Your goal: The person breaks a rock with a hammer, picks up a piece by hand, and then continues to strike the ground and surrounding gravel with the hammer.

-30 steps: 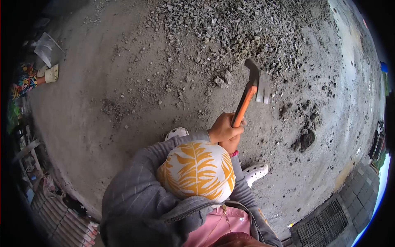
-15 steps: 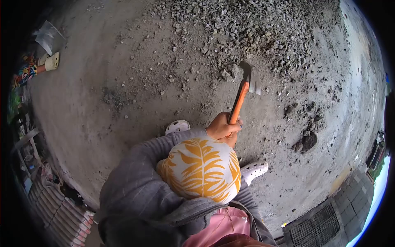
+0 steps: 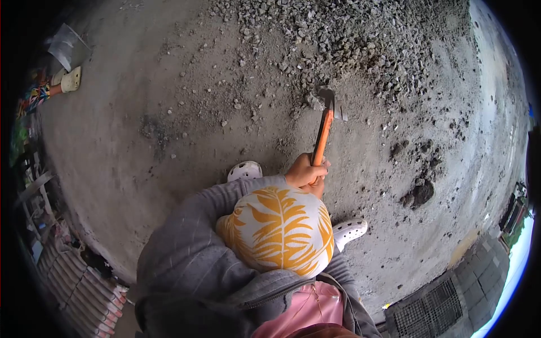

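Both my hands are wrapped round the orange handle of a pick mattock (image 3: 324, 130). My left hand (image 3: 303, 170) grips it higher up, nearer the head. Just below, my right hand (image 3: 315, 187) closes round the handle's lower end, partly hidden behind the left hand and the leaf-patterned cap (image 3: 279, 231). The mattock's dark curved end points left, close over a light broken lump (image 3: 314, 102) on the ground. Its flat, shiny blade is on the right. Gravel (image 3: 360, 39) lies spread just beyond the head.
My white clogs (image 3: 350, 231) stand on gritty concrete. A dark clod (image 3: 421, 192) lies to the right. At the far left are another person's foot in a pale clog (image 3: 71, 80) and a clear sheet (image 3: 67, 45). A metal grating (image 3: 431, 310) is at lower right.
The mattock's head has shifted left and slightly toward me, over the light lump. My hands have hardly moved and keep their grip on the handle.
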### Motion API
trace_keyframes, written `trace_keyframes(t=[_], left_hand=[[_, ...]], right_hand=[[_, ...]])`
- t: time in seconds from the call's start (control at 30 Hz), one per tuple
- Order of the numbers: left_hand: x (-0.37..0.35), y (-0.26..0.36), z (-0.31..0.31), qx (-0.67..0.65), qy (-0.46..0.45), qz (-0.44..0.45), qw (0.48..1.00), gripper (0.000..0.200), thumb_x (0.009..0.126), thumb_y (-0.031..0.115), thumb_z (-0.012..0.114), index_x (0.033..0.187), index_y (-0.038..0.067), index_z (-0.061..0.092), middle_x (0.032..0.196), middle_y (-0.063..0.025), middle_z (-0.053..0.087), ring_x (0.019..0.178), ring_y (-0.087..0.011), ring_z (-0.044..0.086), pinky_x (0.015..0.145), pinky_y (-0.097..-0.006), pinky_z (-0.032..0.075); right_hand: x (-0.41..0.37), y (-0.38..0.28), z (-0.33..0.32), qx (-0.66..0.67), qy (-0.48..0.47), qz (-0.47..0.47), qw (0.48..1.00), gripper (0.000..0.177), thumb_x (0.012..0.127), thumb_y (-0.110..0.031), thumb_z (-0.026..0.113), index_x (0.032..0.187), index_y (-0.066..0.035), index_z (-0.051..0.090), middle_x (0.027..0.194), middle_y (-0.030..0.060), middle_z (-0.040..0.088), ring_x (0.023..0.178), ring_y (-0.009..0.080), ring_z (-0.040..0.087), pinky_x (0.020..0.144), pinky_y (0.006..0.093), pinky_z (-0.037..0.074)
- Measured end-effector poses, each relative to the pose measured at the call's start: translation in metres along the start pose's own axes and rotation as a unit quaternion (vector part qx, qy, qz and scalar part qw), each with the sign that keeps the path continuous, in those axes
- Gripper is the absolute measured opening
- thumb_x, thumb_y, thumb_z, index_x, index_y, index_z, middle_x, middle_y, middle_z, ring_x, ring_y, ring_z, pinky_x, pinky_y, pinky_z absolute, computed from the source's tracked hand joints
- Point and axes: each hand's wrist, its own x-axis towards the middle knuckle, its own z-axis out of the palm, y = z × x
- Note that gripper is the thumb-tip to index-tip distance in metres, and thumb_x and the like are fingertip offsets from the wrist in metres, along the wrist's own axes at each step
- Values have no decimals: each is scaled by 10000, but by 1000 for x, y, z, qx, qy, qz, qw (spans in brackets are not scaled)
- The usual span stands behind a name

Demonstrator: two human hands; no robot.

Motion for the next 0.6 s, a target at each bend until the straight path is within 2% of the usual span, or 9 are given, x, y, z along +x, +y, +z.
trace_keyframes(t=[0.13,0.17,0.27,0.3,0.33,0.4,0.53,0.57,0.6], left_hand=[[-24,50,17,202,-80,176,960,240,676,117,616,887,9,582,667,-46,569,595,-122,551,550,-270,435],[-22,60,18,240,-95,295,920,195,681,110,614,851,24,573,644,-39,559,585,-111,549,548,-273,433],[-17,51,13,308,-96,428,844,130,700,93,599,797,22,550,625,-40,550,577,-117,550,528,-279,425],[-41,55,22,82,-46,58,994,93,716,74,585,753,15,524,630,-56,556,577,-125,551,501,-285,416],[-26,20,12,-92,-30,-44,994,97,719,65,588,770,1,537,633,-68,555,586,-131,555,491,-279,417],[-1,-2,1,-42,68,-31,996,131,718,79,598,796,-16,554,622,-79,554,585,-137,556,510,-276,428],[-9,2,-1,38,23,38,998,210,701,106,611,868,-19,580,643,-70,570,585,-133,556,535,-268,431],[-11,9,3,79,9,77,994,230,695,114,615,882,-16,583,652,-70,576,588,-131,558,541,-272,432],[-11,18,7,122,-8,117,986,250,688,123,619,896,-14,586,660,-69,581,591,-129,559,547,-277,432]], right_hand=[[2,-25,-10,-19,19,-136,990,318,773,-68,594,1067,19,512,991,101,583,920,191,571,784,290,445],[5,-29,-12,-27,21,-160,986,317,772,-69,594,1066,18,513,988,100,584,916,191,572,782,290,446],[12,-27,-13,-48,15,-166,985,315,771,-71,595,1062,17,514,977,98,584,904,193,574,773,290,448],[14,-20,-12,-55,8,-137,989,314,770,-72,596,1060,17,515,974,97,584,900,194,575,770,291,449],[14,-10,-9,-61,-2,-96,993,313,770,-72,596,1059,17,515,970,96,585,896,194,576,767,291,449],[9,2,-3,-67,-9,-24,997,311,769,-74,597,1056,16,517,963,95,585,888,195,578,762,291,451],[-8,-3,0,-91,19,32,995,294,766,-66,588,1043,9,526,926,89,591,848,202,587,740,297,458],[-9,-10,1,-23,28,-12,999,306,750,-78,603,1034,9,531,899,89,593,827,201,589,729,294,460],[-5,-13,-1,-37,23,-73,996,304,749,-81,605,1030,9,533,896,90,593,831,197,588,731,293,458]])
